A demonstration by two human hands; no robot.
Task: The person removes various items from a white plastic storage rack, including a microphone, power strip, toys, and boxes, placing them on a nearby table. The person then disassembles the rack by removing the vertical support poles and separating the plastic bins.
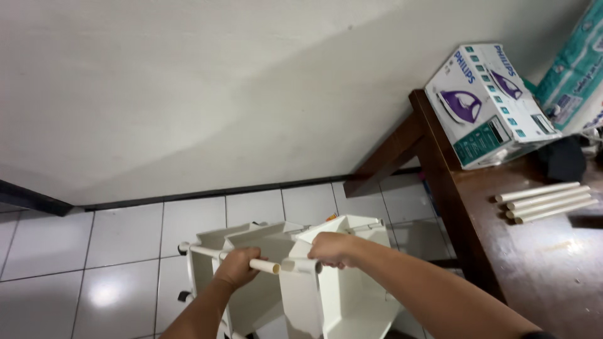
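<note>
So the white plastic rack point(295, 282) sits on the tiled floor at 6 o'clock. Left hand point(237, 267) fingers are wrapped round a white tube point(217, 255), right hand point(331, 248) gripping the short socket piece point(301, 265). Ends nearly meet, not joined yet. Four more spare tubes point(545, 202) wait on the wooden surface point(540, 263) at 3 o'clock.

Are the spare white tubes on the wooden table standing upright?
No, the four white tubes lie flat, side by side, on the wooden table.

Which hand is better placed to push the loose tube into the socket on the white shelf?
Left. The left hand already grips the tube, its end nearly facing the socket that the right hand steadies.
</note>
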